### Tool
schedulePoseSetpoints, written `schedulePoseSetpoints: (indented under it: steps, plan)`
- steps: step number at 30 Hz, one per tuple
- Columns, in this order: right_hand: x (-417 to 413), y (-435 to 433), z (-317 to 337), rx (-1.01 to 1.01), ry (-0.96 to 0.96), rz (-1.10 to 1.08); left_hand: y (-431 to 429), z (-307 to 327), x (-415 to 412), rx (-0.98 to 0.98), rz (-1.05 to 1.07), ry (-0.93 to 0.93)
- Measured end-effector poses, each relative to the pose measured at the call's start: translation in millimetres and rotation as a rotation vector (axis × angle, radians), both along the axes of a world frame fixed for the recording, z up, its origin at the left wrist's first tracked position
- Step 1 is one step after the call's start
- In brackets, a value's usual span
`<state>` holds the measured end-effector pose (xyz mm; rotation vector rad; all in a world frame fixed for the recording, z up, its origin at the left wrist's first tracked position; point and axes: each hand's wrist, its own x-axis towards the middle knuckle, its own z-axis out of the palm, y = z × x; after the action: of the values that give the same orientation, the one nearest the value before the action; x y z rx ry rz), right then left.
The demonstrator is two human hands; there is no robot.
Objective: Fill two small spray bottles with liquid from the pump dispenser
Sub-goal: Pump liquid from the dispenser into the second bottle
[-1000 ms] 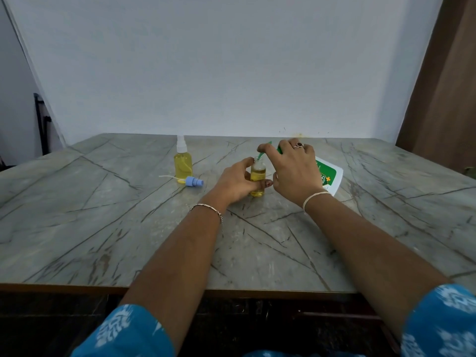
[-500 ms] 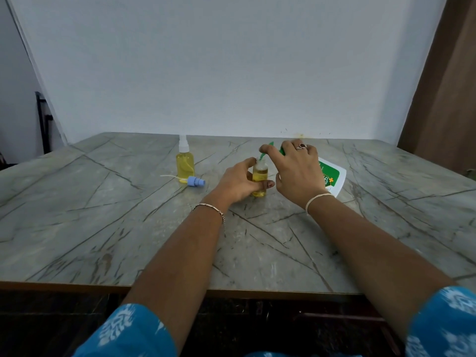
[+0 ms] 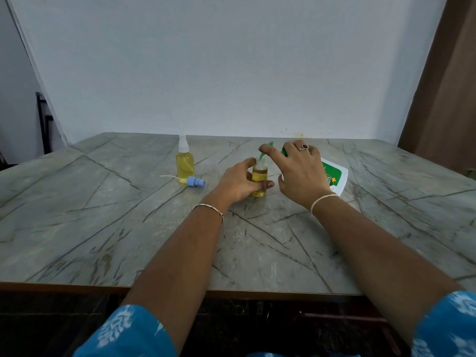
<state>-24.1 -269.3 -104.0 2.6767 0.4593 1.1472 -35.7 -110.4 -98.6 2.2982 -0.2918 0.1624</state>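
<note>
My left hand [image 3: 238, 182] grips a small open spray bottle [image 3: 259, 175] of yellow liquid that stands upright on the table. My right hand [image 3: 298, 171] lies over the green pump head [image 3: 265, 150] of the white pump dispenser [image 3: 333, 177], whose spout reaches the bottle's open mouth. The dispenser's body is mostly hidden behind that hand. A second small spray bottle [image 3: 184, 161] with a white spray top, nearly full of yellow liquid, stands to the left. A loose blue spray cap [image 3: 195, 181] with its white dip tube lies in front of it.
The grey marble-patterned table [image 3: 103, 228] runs to a plain white wall at the back. A brown door or panel [image 3: 445, 86] stands at the right. A dark metal frame [image 3: 42, 119] shows at the far left.
The view has shifted slightly. My right hand has stayed on the pump head and my left hand has kept hold of the bottle; the liquid level looks about the same.
</note>
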Motion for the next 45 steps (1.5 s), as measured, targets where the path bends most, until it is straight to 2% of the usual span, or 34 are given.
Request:
schedulePoseSetpoints:
  steps: [45]
  plan:
    - [-0.5,9.2,3.6,0.048,0.043,-0.015,0.5,-1.2,4.0,0.006,-0.014,-0.003]
